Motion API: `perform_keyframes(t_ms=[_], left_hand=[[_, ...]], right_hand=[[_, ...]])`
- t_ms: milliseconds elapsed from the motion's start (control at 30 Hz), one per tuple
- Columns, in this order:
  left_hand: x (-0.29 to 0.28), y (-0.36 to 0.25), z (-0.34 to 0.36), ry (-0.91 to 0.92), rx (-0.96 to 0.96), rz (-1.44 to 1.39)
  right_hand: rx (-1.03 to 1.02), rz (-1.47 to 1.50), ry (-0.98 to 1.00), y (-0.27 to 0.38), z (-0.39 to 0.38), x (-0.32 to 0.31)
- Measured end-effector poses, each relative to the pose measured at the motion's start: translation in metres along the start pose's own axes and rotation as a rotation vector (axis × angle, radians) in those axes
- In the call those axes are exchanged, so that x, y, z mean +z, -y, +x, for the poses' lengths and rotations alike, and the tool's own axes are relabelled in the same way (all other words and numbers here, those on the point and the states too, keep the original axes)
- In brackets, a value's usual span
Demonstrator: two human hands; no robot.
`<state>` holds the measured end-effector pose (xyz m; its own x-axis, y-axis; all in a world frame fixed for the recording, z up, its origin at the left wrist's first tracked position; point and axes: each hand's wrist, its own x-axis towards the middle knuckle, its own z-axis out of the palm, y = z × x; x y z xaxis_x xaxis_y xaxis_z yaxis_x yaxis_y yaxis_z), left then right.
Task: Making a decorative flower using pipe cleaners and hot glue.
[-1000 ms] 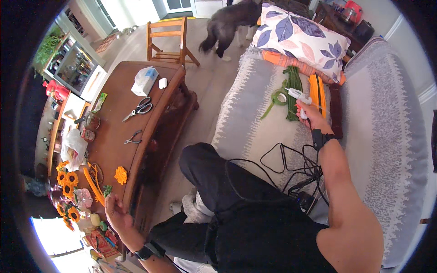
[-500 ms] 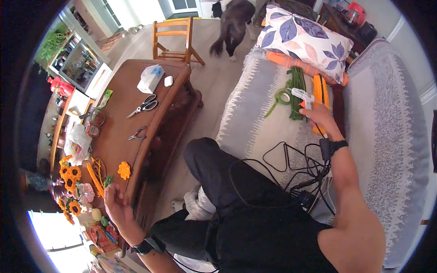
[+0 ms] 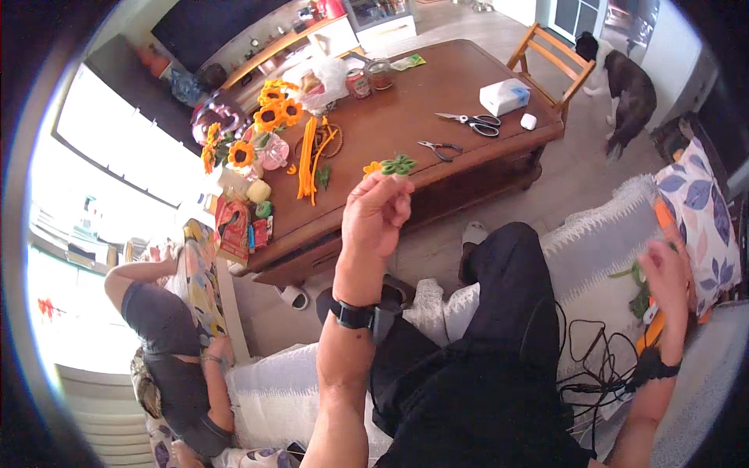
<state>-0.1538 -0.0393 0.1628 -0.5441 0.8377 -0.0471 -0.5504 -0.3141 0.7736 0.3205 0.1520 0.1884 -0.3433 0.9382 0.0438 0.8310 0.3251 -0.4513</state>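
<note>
My left hand (image 3: 373,214) is raised in front of the table's near edge. It pinches a green pipe-cleaner leaf piece (image 3: 399,164), with several small lobes, between thumb and fingertips. Just behind it a yellow-orange fuzzy flower (image 3: 371,168) partly shows on the table. Over the sofa at the right, my right hand (image 3: 665,269) is off the glue gun, its fingers apart and slightly blurred. Below that hand lies the white glue gun (image 3: 649,314), mostly hidden, near green pipe cleaners (image 3: 640,300) and an orange bundle (image 3: 651,333).
On the brown table (image 3: 437,86) are pliers (image 3: 441,150), scissors (image 3: 473,122), a tissue box (image 3: 504,97), orange pipe cleaners (image 3: 309,160) and sunflowers (image 3: 268,117). Black cables (image 3: 593,366) tangle beside my leg. Another person (image 3: 175,335) sits at left; a dog (image 3: 628,93) stands at right.
My view has swung left toward the table. The left hand has lifted the green leaf piece up and nearer. My right hand has let go of the glue gun.
</note>
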Motion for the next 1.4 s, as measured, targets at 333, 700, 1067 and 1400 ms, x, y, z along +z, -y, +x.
perform_keyframes(t_ms=[333,700,1067,1400], left_hand=[[0.043,0.017,-0.045,0.02,0.094,-0.075],[0.031,0.022,-0.07,0.367,0.313,-0.061],[0.034,0.026,-0.074,0.362,0.31,-0.073],[0.032,0.028,-0.071,0.402,0.371,-0.067]], right_hand=[[-0.657,0.704,0.456,0.244,-0.045,0.172],[-0.773,0.809,0.369,0.257,-0.048,0.175],[-0.738,0.761,0.314,0.258,-0.045,0.17],[-0.712,0.863,0.256,0.259,-0.045,0.179]])
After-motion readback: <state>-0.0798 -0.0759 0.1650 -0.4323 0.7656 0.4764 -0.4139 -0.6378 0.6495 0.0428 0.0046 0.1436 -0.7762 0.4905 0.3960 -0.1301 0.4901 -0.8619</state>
